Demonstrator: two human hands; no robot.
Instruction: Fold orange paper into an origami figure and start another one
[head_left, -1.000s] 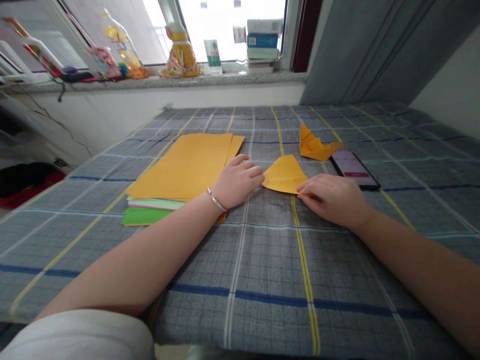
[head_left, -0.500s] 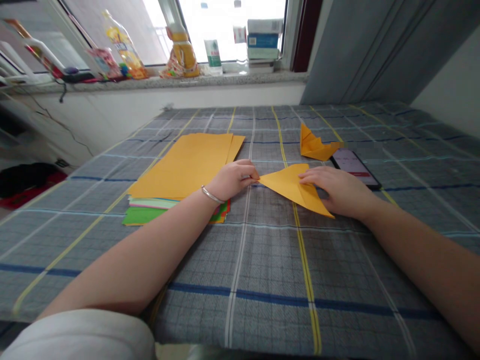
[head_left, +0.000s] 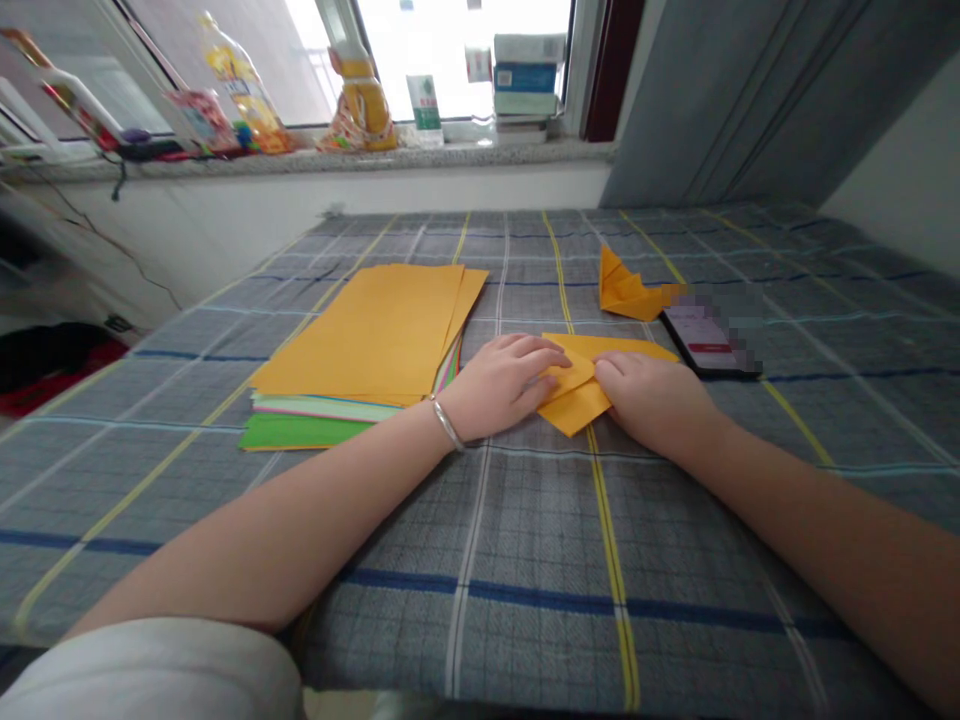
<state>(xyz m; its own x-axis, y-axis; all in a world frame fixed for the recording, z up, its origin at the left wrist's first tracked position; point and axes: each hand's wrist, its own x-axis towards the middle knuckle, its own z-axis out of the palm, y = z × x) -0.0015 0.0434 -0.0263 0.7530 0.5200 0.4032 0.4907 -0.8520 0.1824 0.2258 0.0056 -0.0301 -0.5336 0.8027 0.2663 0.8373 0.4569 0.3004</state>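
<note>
A folded sheet of orange paper [head_left: 576, 408] lies on the checked cloth between my two hands. My left hand [head_left: 502, 388], with a silver bangle at the wrist, rests on the paper's left part, thumb and fingers apart. At its right side my right hand [head_left: 656, 400] is closed on the paper, fingers curled and their tips partly hidden. A flap crosses the paper's middle, and one corner points toward me. Beyond my right hand stands a folded orange paper piece [head_left: 628, 290], beside a phone [head_left: 705, 335].
Left of my hands lies a stack of coloured paper [head_left: 367, 330], orange on top, with green and white edges below. The plaid cloth [head_left: 540, 520] covers the table. Bottles, a tube and boxes [head_left: 525, 80] line the windowsill [head_left: 292, 165]; a grey curtain [head_left: 720, 100] hangs right.
My left hand has let go of the paper's pointed left tip and moved right onto the sheet. The paper is turned and folded differently, and my right hand's fingers have curled in.
</note>
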